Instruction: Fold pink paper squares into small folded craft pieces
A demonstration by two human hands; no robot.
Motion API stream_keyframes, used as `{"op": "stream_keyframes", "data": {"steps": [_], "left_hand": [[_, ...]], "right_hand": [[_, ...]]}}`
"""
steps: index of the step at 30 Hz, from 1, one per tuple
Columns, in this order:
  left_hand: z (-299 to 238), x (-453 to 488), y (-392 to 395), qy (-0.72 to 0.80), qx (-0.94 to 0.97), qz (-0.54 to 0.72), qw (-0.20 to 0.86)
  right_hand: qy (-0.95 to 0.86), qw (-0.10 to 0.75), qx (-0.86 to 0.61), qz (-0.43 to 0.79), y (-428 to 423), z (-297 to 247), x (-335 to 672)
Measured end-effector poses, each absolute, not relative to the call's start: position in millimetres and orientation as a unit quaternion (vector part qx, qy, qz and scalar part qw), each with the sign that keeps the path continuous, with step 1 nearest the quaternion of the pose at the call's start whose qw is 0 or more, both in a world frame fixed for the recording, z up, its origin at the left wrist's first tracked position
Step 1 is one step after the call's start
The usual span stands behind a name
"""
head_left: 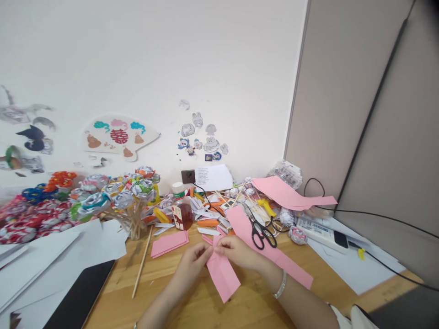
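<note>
Between my two hands is a folded strip of pink paper (223,277), its lower end hanging toward me over the wooden table. My left hand (195,259) pinches its upper left edge between thumb and fingers. On the other side, my right hand (236,250) is closed on the same strip near the top, the fingertips of both hands almost meeting. A small stack of pink paper pieces (169,243) lies beyond my left hand. Past my right hand, black-handled scissors (262,233) rest on a long pink paper strip (291,268).
A glass bottle (181,210) stands behind the hands amid paper scraps. Crumpled-paper flowers on sticks (130,214) crowd the left. A wooden stick (142,262), a black tablet-like slab (82,297) and white sheets (37,260) lie left. A power strip (322,235) with a cable lies right.
</note>
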State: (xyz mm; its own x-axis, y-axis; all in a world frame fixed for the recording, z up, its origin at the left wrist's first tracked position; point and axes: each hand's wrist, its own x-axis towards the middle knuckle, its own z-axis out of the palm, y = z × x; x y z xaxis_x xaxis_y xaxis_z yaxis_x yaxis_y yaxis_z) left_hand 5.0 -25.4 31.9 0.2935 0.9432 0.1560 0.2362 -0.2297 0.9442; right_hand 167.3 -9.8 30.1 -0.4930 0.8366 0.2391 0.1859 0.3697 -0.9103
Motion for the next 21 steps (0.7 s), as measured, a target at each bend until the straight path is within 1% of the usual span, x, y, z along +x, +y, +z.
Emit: {"op": "stream_keyframes", "data": {"steps": [4,9,15,21], "left_hand": [[31.4,2.3,-23.8,0.419,0.666,0.390,0.479],[30.8,1.3,-22.5,0.412,0.666,0.395,0.481],[26.1,2.9,-21.6,0.435,0.679,0.403,0.433],[19.4,4.1,-19.3,0.439,0.670,0.403,0.443]], "right_hand": [[-0.747,0.355,-0.323,0.459,-12.4,36.1,170.5],[-0.750,0.353,-0.317,0.460,-11.9,36.8,171.6],[-0.798,0.363,-0.336,0.343,-8.8,32.2,169.3],[-0.810,0.359,-0.354,0.300,-7.2,28.0,168.5]]}}
